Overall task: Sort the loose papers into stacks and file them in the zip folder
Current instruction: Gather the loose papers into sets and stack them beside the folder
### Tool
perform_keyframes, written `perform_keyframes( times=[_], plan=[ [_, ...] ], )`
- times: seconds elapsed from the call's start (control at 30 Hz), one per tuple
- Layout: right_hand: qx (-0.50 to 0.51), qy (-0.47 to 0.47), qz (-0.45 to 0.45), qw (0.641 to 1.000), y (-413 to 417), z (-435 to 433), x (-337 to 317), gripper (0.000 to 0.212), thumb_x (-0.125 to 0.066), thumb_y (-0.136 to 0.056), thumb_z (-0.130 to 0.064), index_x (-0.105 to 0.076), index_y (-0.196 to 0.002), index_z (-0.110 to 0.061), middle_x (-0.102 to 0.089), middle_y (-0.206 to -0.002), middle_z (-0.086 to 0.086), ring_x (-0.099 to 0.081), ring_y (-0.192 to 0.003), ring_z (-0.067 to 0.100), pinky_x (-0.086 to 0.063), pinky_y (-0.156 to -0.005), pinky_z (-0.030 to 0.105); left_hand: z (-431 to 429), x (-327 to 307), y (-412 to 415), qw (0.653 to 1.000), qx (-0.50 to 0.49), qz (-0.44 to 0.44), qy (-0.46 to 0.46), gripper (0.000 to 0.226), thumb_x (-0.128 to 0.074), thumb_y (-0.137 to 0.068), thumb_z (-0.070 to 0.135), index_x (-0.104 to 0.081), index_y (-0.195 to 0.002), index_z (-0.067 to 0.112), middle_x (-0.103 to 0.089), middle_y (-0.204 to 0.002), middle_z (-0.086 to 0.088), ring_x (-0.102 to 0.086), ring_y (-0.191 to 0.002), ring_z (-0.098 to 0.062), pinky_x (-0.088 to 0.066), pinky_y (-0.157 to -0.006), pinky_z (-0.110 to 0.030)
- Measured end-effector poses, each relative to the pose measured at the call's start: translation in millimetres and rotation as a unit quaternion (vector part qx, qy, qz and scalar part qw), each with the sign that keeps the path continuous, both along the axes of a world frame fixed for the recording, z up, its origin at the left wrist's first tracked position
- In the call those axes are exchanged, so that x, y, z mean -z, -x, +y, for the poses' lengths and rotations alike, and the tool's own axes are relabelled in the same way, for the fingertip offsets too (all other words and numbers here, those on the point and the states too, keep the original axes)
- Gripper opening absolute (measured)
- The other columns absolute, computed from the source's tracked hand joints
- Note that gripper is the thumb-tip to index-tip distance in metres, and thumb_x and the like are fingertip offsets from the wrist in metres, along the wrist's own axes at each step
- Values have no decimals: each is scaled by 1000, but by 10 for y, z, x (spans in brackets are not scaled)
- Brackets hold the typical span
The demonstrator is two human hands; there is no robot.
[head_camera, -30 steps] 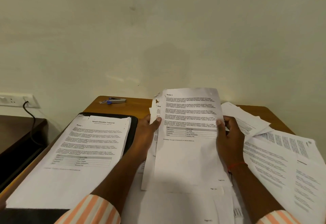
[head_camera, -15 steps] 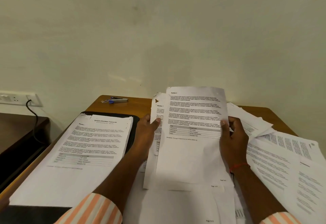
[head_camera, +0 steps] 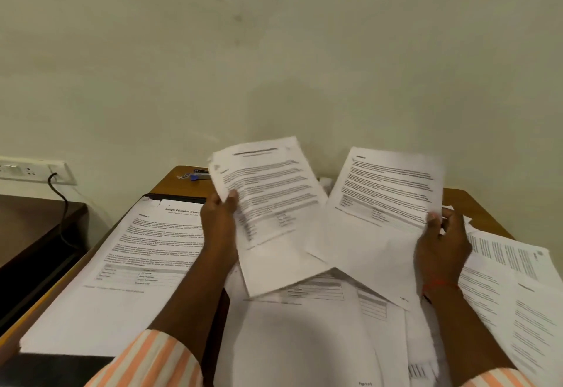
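Note:
My left hand (head_camera: 220,224) pinches a small set of printed sheets (head_camera: 268,203) by their left edge, tilted to the left. My right hand (head_camera: 441,246) pinches a single printed page (head_camera: 380,203) by its right edge, tilted to the right. Both are lifted above the table, their lower corners overlapping. A stack of papers (head_camera: 122,264) lies on the open black zip folder (head_camera: 179,197) at the left. Loose papers (head_camera: 304,341) cover the table under my hands, and more loose sheets (head_camera: 511,289) spread to the right.
A stapler (head_camera: 195,175) lies at the far edge of the wooden table (head_camera: 173,184). A dark side table (head_camera: 33,228) stands to the left, with a black cable (head_camera: 61,203) running from a wall socket (head_camera: 27,170). The wall is close behind the table.
The sheets that both hands held together are now split: my left hand has swung its set to the left and my right hand has drawn the top page to the right.

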State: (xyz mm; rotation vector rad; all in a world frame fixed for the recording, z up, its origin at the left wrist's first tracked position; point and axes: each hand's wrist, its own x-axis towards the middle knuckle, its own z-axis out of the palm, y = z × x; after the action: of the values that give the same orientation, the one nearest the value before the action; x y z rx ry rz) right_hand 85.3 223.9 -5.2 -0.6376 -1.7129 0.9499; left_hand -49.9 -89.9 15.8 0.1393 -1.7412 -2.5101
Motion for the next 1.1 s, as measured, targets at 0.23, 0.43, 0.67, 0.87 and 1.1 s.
perform_keyframes(
  times=[0.23, 0.43, 0.67, 0.87, 1.1],
  plan=[
    [30, 9, -34, 999, -32, 113, -22, 22, -48, -106, -18, -60, -115, -1, -69, -111, 20, -62, -94, 28, -39, -76, 26, -196, 103, 161, 986, -16, -67, -154, 29, -62, -99, 22, -70, -127, 19, -71, -123, -10, -65, -119, -34, -53, -98, -52],
    [-29, 5, -42, 999, 9, 78, 5, 17, -52, -104, -21, -61, -110, -8, -69, -103, 13, -61, -92, 24, -40, -73, 26, -135, -55, 16, 997, -36, -41, 59, 30, -49, -107, 16, -60, -131, 3, -65, -114, -8, -60, -111, -28, -46, -98, -31],
    [-258, 57, -51, 963, 187, -535, 58, 8, -57, -102, -21, -64, -104, -19, -73, -98, -3, -70, -92, 10, -54, -77, 25, 196, 146, -135, 962, 94, 19, 254, 13, -54, -104, 29, -65, -110, 27, -71, -112, -5, -68, -86, -11, -57, -73, -23],
    [-287, 98, -46, 952, 193, -672, 87, 13, -57, -102, -27, -65, -109, -19, -74, -101, -3, -71, -94, 11, -57, -74, 23, 222, 169, -210, 917, 58, 58, 389, 32, -56, -103, 24, -61, -134, 20, -64, -130, 5, -56, -108, -12, -41, -90, -31],
    [-297, 150, -50, 942, 174, -632, 56, 18, -53, -104, -25, -66, -103, -14, -74, -87, -10, -69, -79, 6, -48, -61, 10, 242, 250, -162, 952, 101, -6, 289, 20, -61, -101, 26, -56, -121, 28, -65, -122, 8, -67, -94, -12, -55, -78, -30]
  ],
)
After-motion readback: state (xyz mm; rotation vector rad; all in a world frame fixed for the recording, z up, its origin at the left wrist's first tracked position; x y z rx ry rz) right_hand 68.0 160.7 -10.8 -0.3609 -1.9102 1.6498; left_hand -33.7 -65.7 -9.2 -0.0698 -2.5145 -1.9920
